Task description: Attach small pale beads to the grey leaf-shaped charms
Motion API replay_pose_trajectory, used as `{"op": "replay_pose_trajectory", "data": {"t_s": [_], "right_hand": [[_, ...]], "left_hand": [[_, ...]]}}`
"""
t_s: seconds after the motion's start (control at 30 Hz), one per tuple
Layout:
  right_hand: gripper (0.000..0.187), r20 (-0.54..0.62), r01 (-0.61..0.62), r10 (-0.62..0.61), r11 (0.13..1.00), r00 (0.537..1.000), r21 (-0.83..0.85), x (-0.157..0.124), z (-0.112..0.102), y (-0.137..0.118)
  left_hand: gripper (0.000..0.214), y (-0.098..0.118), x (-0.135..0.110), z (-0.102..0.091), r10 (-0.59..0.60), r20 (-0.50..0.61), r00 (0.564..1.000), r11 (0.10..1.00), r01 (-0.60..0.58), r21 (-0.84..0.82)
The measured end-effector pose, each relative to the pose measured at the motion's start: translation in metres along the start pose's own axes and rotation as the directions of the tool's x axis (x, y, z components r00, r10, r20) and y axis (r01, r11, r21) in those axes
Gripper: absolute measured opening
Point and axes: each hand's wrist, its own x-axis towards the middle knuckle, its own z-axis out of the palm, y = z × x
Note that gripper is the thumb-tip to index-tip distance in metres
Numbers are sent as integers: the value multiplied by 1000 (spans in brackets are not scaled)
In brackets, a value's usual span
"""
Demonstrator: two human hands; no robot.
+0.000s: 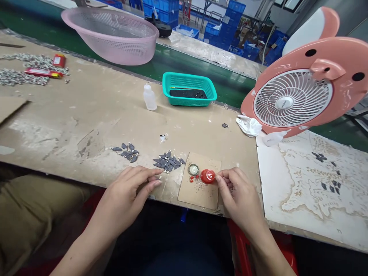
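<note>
1. Fingers (220, 179) of the right hand (238, 195) are pinched together, with the tips touching the edge of the small round red plastic cap (207, 176). I cannot tell if they hold a tiny bit too. The cap sits on a flat brown cardboard square (198, 196), at 6 o'clock in my view.
2. At 7 o'clock the left hand (129, 191) rests on the worn brown table (86, 115), fingers loose and holding nothing I can see.
3. I think a bump could knock the cap and send the tiny red beads (192, 178), at its 9 o'clock, rolling. The table edge is near.
4. At 2 o'clock stands a big pink plastic fan (301, 92). Wind from it could scatter small bits.
5. A pile of little dark grey pieces (169, 162) lies at the cap's 10 o'clock. A teal plastic basket (189, 89) stands at 12 o'clock. Nothing blocks the hands.
</note>
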Motion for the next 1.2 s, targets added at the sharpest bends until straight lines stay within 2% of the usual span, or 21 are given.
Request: {"op": "replay_pose_trajectory", "data": {"t_s": [0.1, 0.27, 0.6, 0.83, 1.0, 1.1, 1.2], "right_hand": [[18, 9, 35, -34, 998, 999, -48, 3, -1, 0], [18, 20, 60, -58, 993, 998, -99, 5, -3, 0], [18, 34, 96, -91, 982, 995, -163, 6, -2, -2], [17, 46, 102, -95, 980, 994, -171, 7, -3, -1], [17, 43, 126, -120, 973, 992, -191, 8, -4, -1], [17, 35, 123, -119, 979, 992, -164, 8, -6, -2], [15, -21, 57, -57, 998, 998, -24, 6, -9, -5]], "left_hand": [[14, 5, 0, 1, 18, -4, 1000, 999, -18, -30], [9, 7, -2, 4, -23, -7, 1000, 992, 22, -121], [7, 4, -5, 9, -117, 7, 993, 969, 116, -218], [9, 11, -6, 8, -160, 4, 987, 944, 155, -290], [7, 17, -4, 9, -136, -5, 991, 941, 128, -313], [4, 21, -2, 10, -130, -18, 991, 932, 116, -343], [4, 30, -1, 13, -218, -4, 976, 865, 191, -463]]}}
